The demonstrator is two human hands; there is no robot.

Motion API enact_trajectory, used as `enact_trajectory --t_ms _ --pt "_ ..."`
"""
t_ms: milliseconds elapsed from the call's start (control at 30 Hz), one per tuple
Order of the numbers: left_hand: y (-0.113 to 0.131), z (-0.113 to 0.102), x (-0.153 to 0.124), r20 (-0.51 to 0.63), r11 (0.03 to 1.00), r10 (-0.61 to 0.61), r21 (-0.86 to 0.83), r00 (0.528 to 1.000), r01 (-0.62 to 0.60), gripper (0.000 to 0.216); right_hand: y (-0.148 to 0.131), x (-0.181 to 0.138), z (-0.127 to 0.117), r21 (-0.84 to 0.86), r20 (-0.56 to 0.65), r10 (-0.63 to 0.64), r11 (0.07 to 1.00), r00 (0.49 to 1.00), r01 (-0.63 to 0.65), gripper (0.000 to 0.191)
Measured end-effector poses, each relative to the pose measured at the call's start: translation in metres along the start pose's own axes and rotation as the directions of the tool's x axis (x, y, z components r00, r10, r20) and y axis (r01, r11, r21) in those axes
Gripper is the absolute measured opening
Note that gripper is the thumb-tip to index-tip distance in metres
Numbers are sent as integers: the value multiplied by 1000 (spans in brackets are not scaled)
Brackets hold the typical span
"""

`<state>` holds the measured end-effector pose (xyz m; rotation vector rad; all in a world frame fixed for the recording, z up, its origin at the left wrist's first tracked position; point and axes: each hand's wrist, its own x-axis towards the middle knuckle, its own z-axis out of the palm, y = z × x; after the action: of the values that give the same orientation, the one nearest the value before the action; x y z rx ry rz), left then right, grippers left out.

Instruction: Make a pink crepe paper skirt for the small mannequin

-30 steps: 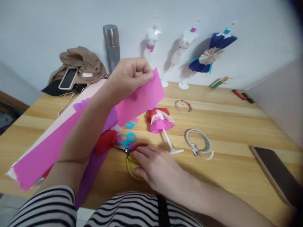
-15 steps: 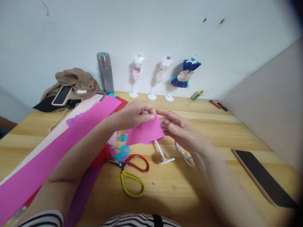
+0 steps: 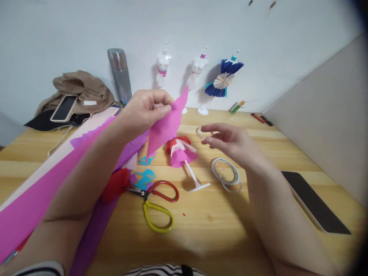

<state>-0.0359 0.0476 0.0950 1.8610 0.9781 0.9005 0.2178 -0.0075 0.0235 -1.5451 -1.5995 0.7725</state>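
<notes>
Pinched in my left hand [image 3: 151, 109] is a piece of pink crepe paper [image 3: 168, 124], held up by its top edge. Just below and behind it stands a small dress-form mannequin with a red, white and pink paper skirt [image 3: 182, 151]. Its white stand [image 3: 195, 183] shows beneath, while the paper hides its upper part. My right hand [image 3: 227, 142] hovers to the right of the mannequin, thumb and fingers apart, holding nothing. A thin ring of tape [image 3: 199, 132] lies partly behind its fingertips. A wider tape roll [image 3: 227, 172] rests below that hand.
Scissors [image 3: 156, 205] with red and yellow handles lie in front. Long crepe strips [image 3: 34, 211] cover the left side. At the back are a thermos [image 3: 119, 74], a blue-dressed mannequin [image 3: 224, 80] and two plainer ones. A phone [image 3: 314, 201] lies right; another rests on brown cloth [image 3: 83, 88].
My left hand has lifted the pink paper up and left, uncovering the mannequin's skirt. My right hand has drawn away to the right, off the paper. The view has shifted slightly.
</notes>
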Motion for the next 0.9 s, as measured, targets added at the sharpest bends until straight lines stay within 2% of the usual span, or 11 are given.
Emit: enact_trajectory --t_ms 67,133,200,267,400,500,667,800,900 --pt "-2 -1 0 -4 1000 -6 -9 1000 6 11 7 2 0 -219 10 4 976 1000 -2 23" --pt "-6 -2 3 9 1000 -12 15 1000 12 11 12 5 4 -425 69 41 905 997 -8 17" --pt "-12 -5 7 21 998 -14 58 1000 13 10 16 7 11 -557 133 89 830 987 0 19" --pt "-17 -7 11 27 995 -20 94 999 18 8 17 8 21 -621 157 111 784 981 11 23" --pt "-20 -11 14 73 993 -74 94 995 67 7 21 10 41 -697 117 76 716 990 27 27" --pt "-18 -11 14 68 989 -142 47 988 139 7 23 11 50 -719 107 43 694 993 48 15" --pt "-15 -11 14 41 974 -224 27 974 223 6 20 7 56 -731 128 6 677 992 90 28" --pt "-11 -11 13 46 959 -277 70 960 273 8 16 2 54 -744 222 -50 637 974 202 26" --pt "-8 -10 13 37 954 -265 158 964 256 9 13 0 51 -737 309 -59 616 949 278 26"
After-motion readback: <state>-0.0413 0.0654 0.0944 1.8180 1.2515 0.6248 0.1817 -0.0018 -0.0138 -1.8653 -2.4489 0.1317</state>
